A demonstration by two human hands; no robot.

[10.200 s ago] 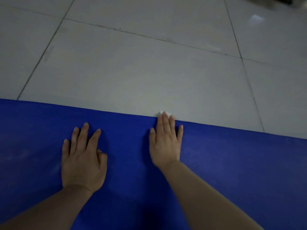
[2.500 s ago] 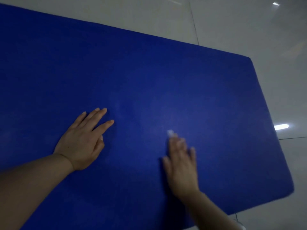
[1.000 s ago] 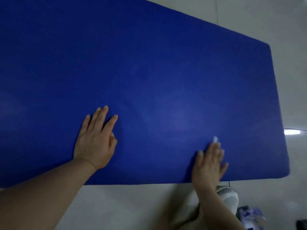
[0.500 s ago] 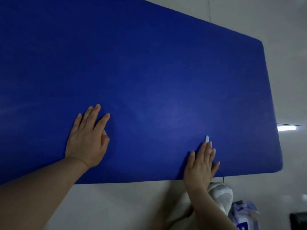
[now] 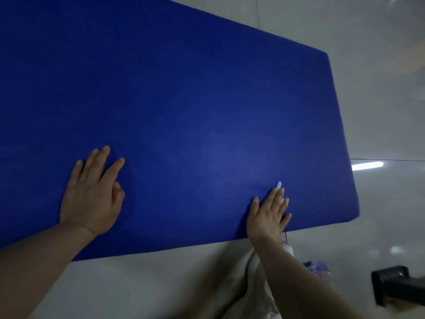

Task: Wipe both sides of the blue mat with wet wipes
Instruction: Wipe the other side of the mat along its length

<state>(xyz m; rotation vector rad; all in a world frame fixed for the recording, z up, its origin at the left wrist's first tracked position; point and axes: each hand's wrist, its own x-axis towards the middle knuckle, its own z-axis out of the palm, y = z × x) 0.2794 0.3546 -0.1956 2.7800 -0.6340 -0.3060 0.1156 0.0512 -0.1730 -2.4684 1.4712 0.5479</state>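
Head view: the blue mat [image 5: 184, 107] lies flat on the pale tiled floor [image 5: 379, 100], its near edge and right end in frame. The left hand [image 5: 92, 194] rests palm down on the mat near that near edge, fingers [image 5: 101, 157] straight and slightly spread. The right hand [image 5: 269, 217] lies flat at the near edge towards the right end, fingers [image 5: 274, 199] straight and close together, pressing a wet wipe [image 5: 279, 185] to the mat; only a small white tip shows beyond the fingertips. Below the right forearm, on the floor, a bluish packet [image 5: 319, 271] is partly visible, blurred. A dark object [image 5: 395, 286] sits at the lower right, unidentifiable.
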